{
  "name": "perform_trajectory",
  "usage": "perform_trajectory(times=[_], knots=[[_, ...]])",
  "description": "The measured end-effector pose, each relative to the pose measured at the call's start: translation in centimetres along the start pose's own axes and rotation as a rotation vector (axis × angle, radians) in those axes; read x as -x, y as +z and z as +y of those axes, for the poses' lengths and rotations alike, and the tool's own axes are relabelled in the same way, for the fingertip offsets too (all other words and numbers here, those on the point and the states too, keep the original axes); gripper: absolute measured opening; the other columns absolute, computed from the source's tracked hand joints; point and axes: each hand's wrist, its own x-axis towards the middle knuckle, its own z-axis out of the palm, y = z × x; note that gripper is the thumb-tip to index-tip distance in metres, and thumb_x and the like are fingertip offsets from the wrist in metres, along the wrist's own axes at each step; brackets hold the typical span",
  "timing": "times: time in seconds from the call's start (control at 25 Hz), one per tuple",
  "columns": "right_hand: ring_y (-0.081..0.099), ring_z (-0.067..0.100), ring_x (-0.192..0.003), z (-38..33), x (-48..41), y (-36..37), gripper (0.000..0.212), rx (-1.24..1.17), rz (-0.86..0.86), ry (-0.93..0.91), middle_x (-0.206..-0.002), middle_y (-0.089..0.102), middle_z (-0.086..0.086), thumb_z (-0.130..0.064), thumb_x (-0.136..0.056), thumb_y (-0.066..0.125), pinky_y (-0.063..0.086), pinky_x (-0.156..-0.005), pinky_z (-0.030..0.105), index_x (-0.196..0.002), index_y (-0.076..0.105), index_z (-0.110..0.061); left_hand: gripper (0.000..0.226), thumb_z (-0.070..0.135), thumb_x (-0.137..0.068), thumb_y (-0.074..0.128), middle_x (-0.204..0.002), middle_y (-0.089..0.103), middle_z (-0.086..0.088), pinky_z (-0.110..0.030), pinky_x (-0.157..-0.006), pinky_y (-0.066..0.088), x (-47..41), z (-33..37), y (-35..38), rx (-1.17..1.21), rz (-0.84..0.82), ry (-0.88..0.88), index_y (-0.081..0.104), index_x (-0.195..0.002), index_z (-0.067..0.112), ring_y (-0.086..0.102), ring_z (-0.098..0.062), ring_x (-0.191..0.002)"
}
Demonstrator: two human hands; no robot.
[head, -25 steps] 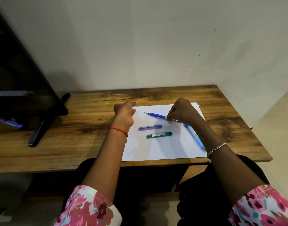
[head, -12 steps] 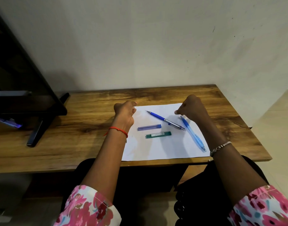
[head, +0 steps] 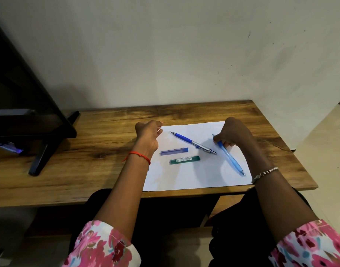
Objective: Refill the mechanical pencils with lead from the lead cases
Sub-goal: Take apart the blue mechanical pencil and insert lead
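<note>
A white sheet of paper point(head: 184, 176) lies on the wooden desk. On it rest a dark blue mechanical pencil point(head: 192, 142), a purple lead case point(head: 174, 151) and a green lead case point(head: 185, 160). A light blue mechanical pencil point(head: 230, 159) lies slanted at the right. My right hand point(head: 233, 133) pinches its upper end while the rest of the pencil stays on the paper. My left hand point(head: 148, 136) rests as a loose fist at the paper's left edge, holding nothing.
A black monitor stand point(head: 43, 149) and dark screen stand at the desk's left. The wall runs close behind the desk point(head: 99, 170). The desk's right edge drops to a tiled floor point(head: 329, 151).
My right hand let go of the dark blue pencil, moved right, and now closes its fingers on the top of the light blue pencil. My left hand has stayed put.
</note>
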Motion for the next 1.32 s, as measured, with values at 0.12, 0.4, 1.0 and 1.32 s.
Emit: perform_trajectory(times=[0.12, 0.4, 1.0, 1.32], knots=[[0.063, 0.032, -0.078, 0.4, -0.7, 0.0, 0.027, -0.017, 0.027, -0.007, -0.088, 0.065, 0.019, -0.017, -0.072, 0.076, 0.053, -0.079, 0.04, -0.08, 0.058, 0.002, 0.03, -0.006, -0.083, 0.056, -0.108, 0.061, -0.018, -0.025, -0.078, 0.05, 0.0, -0.1, 0.0, 0.017, -0.006, 0.0, 0.055, -0.113, -0.009, 0.058, -0.024, -0.095], [0.053, 0.014, -0.047, -1.6, 1.4, -1.0, 0.025, -0.705, -0.03, -0.213, -0.07, 0.061, 0.012, -0.019, -0.087, 0.066, 0.047, -0.044, 0.019, -0.082, 0.069, 0.006, 0.053, -0.003, -0.072, 0.071, -0.121, 0.058, -0.006, -0.022, -0.094, 0.046, 0.6, -0.4, 0.8, -0.529, -0.286, 0.856, 0.057, -0.122, 0.007, 0.053, -0.01, -0.11], [0.061, 0.014, -0.044, -3.2, 3.0, 0.5, 0.031, -0.858, -0.379, -0.115, -0.06, 0.066, 0.007, 0.002, -0.095, 0.036, 0.05, -0.043, 0.02, -0.076, 0.061, -0.004, 0.026, 0.02, -0.086, 0.057, -0.098, 0.072, -0.011, -0.033, -0.077, 0.052, 2.7, -3.1, 2.2, -0.65, -0.539, 1.452, 0.07, -0.1, 0.001, 0.062, -0.014, -0.09], [0.059, 0.014, -0.058, -3.5, 2.5, -1.2, 0.031, -1.323, -0.178, -0.289, -0.069, 0.065, 0.004, -0.03, -0.093, 0.052, 0.046, -0.05, 0.021, -0.089, 0.066, -0.003, 0.021, 0.011, -0.088, 0.06, -0.082, 0.064, -0.001, -0.025, -0.062, 0.053, 2.2, -1.6, 1.6, -0.55, -0.377, 1.092, 0.068, -0.104, 0.0, 0.056, -0.005, -0.062]])
